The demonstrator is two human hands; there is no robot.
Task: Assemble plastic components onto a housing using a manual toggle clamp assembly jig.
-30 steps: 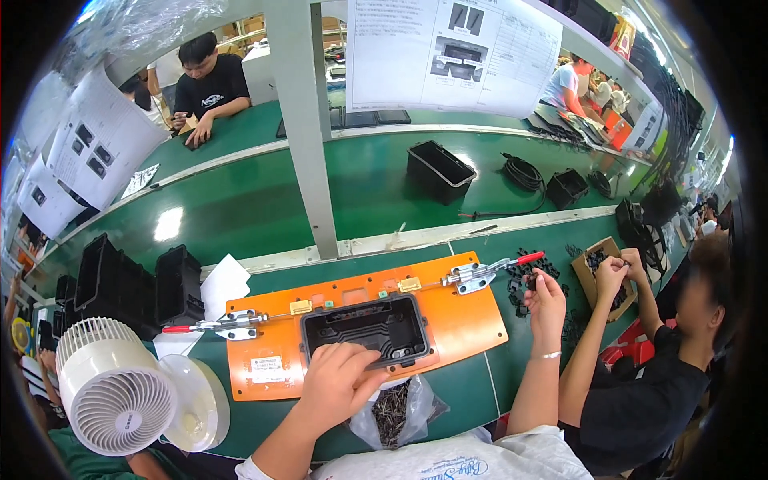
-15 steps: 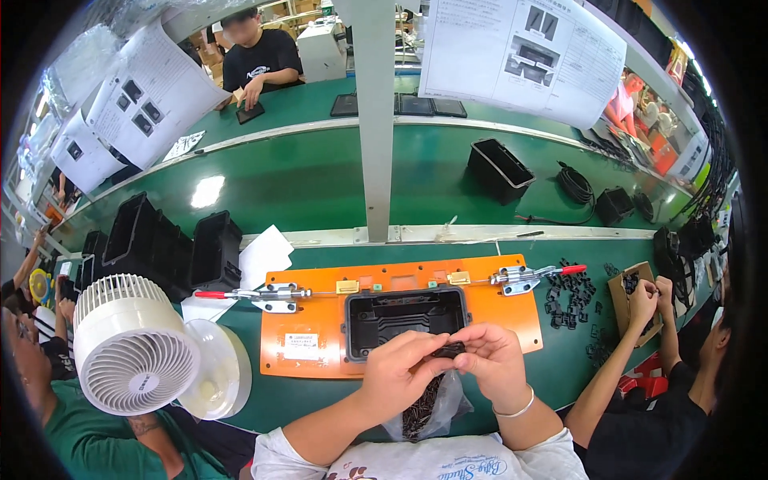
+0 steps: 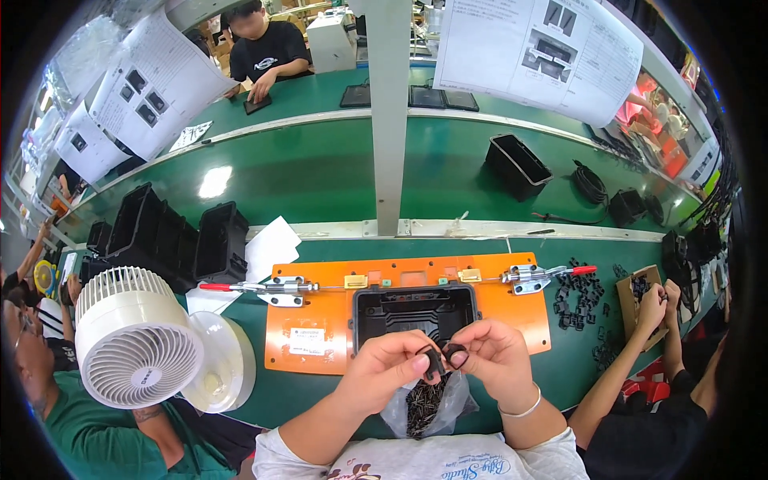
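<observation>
The person wears a pale grey-white shirt (image 3: 424,453) with short, loose sleeves (image 3: 291,450). Its front carries blue script lettering (image 3: 478,468) toward the right and a brown print (image 3: 354,470) toward the left. A thin, light-coloured bracelet (image 3: 526,413) circles the right wrist (image 3: 517,402).

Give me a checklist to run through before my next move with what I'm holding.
1. Left hand gripping a small black part: ok.
2. Right hand fingers on black material too: ok.
3. Whether that is one piece or two: cannot tell, too small.
4. Black box on the orange plate: ok.
5. Box's near edge fully visible: not ok, hands partly cover it.
6. Screws in the clear bag: ok.
</observation>
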